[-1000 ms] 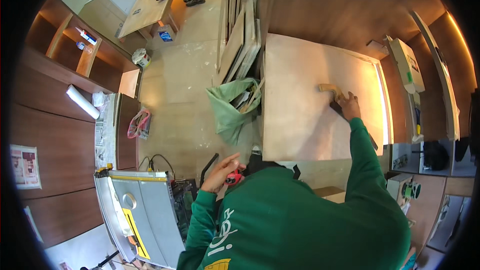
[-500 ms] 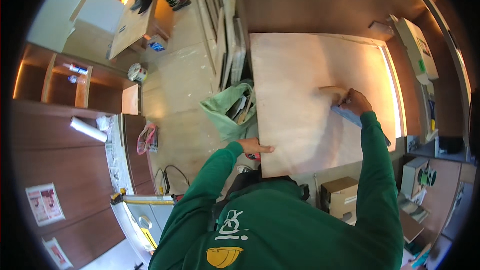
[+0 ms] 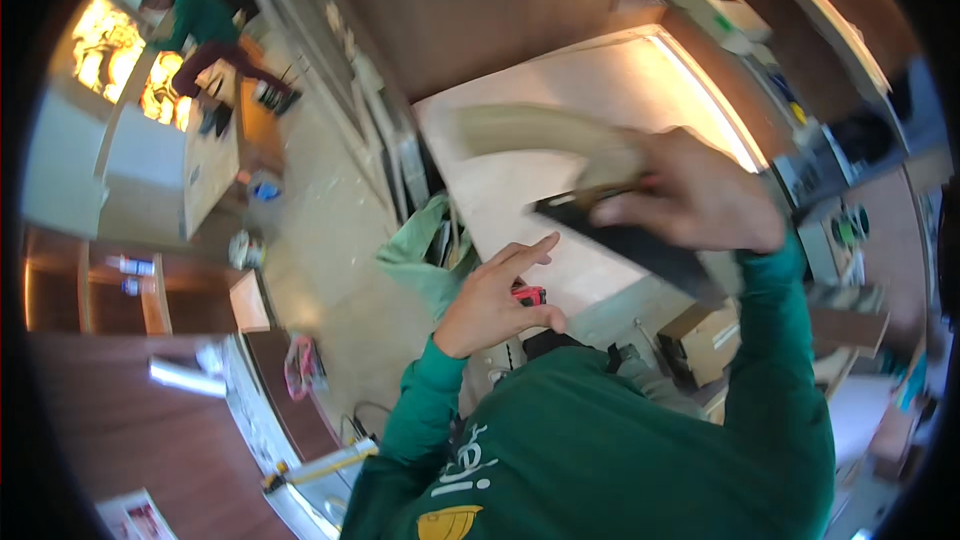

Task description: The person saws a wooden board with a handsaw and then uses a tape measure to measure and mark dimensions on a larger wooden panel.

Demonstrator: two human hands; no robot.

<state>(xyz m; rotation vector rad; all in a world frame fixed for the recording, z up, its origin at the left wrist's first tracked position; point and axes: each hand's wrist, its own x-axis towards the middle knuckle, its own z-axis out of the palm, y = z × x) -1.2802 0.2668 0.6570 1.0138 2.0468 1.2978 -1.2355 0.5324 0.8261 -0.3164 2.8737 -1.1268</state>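
Note:
My right hand (image 3: 700, 190) is closed round a flat tool with a long dark blade (image 3: 640, 245), lifted over the near part of the pale wooden panel (image 3: 560, 80). A pale curved piece (image 3: 540, 130) juts leftward from the same grip. Motion blur hides the tool's exact kind. My left hand (image 3: 495, 295) is raised near the panel's near left corner, fingers and thumb spread, holding nothing I can see. Just beyond it, partly covered by the fingers, shows a small red and black object (image 3: 529, 295).
A green sack (image 3: 425, 250) of scraps stands left of the panel, beside leaning boards (image 3: 370, 90). A person (image 3: 210, 40) is at a wooden bench (image 3: 210, 170) at the far left. A cardboard box (image 3: 700, 340) sits near my right arm. Shelving (image 3: 120, 285) lines the left.
My right hand has lifted the tool off the panel toward me. My left hand has left the panel's edge and spread its fingers. The view has turned, bringing the other person's upper body into sight.

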